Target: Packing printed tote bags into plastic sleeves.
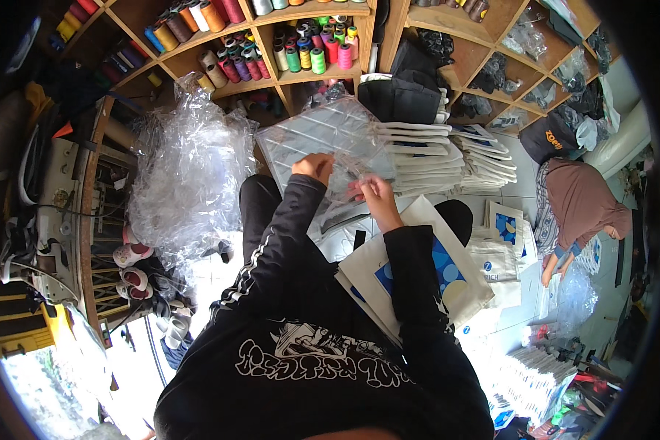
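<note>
My left hand is closed, its fingers pinching the clear plastic in front of me. Just to its right and slightly nearer, my right hand pinches the same thin, see-through plastic bag between thumb and fingers. Beneath and beyond both hands lies a flat stack of clear plastic bags with shiny creases. Several cream cloth bags printed with blue circles rest on my lap at the right, partly covered by my right forearm.
Crumpled clear plastic is heaped at the left, near several shoes. Folded cream bags are piled beyond my right hand. Wooden shelves hold thread spools. Another person bends over plastic at the right.
</note>
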A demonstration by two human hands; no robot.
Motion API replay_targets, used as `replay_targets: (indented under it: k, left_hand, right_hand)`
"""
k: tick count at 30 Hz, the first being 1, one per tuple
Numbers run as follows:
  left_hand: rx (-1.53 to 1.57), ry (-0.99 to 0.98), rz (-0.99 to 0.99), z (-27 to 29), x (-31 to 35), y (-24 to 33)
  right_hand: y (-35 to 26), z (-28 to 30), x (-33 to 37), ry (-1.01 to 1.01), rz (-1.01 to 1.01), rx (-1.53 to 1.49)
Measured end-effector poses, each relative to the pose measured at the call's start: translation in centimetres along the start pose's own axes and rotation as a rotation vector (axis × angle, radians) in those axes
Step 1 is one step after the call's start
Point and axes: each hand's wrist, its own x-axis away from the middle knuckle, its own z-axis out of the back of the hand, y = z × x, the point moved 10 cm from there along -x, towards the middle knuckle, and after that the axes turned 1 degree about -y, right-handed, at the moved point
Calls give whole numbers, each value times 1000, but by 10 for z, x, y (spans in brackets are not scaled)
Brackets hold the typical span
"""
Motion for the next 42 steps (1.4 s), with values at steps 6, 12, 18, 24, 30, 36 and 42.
replay_targets:
  k: [6,12,18,24,30,36,42]
  left_hand:
    - [-171,388,-113,67,-19,8]
    - [-184,543,-37,114,-19,1]
    - [-8,133,1,43,-13,38]
    - [-59,191,-123,41,1,42]
    - [-176,244,-225,49,5,66]
    - [-278,241,-530,48,18,96]
    - [-422,339,-655,59,33,118]
  right_hand:
    - [1,14,3,165,-26,49]
    - [7,17,3,220,-92,70]
    - [12,19,-2,110,102,509]
    - [-154,-26,71,818,776,1071]
    - [-153,-83,63,253,920,1246]
    - [-98,-122,38,-208,924,1495]
    - [-83,-111,0,-283,725,1219]
